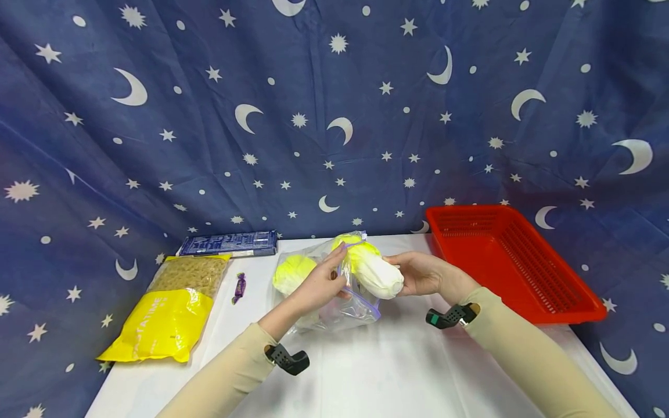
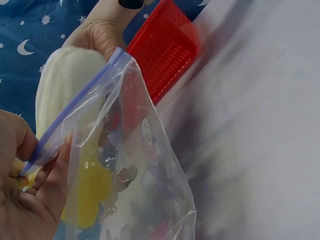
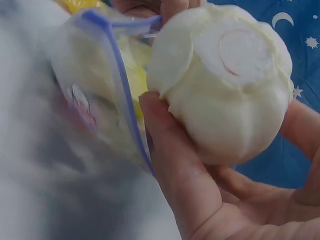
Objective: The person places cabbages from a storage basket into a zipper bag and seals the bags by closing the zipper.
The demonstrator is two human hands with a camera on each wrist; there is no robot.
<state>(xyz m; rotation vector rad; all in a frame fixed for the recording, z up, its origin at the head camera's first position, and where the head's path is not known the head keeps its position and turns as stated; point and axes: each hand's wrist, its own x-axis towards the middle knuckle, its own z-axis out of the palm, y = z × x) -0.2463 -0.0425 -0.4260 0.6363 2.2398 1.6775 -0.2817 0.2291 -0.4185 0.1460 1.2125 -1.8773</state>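
We see 2 hands at work over a white cloth-like tabletop (image 1: 387,371). The right hand (image 1: 420,274) curls its fingers and thumb round the white base of an oblong white-and-yellow cabbage (image 1: 380,276). The left hand (image 1: 320,281) pinches the purple sealing edge of a clear plastic zip bag (image 1: 342,319) between thumb and fingers. The cabbage tilts at the bag's mouth: we see its yellow leafy end through the plastic, while its white base juts out toward the lower right. Inside the bag, on its left, we find 1 rounded yellow-and-white bundle (image 1: 292,274); smaller printed shapes show too blurred for us to name.

To the right we have a red rectangular plastic basket (image 1: 483,278). On the left lie a yellow pasta bag with a clear window (image 1: 162,325), a small purple wrapped candy (image 1: 238,288) and a flat blue box (image 1: 230,243).
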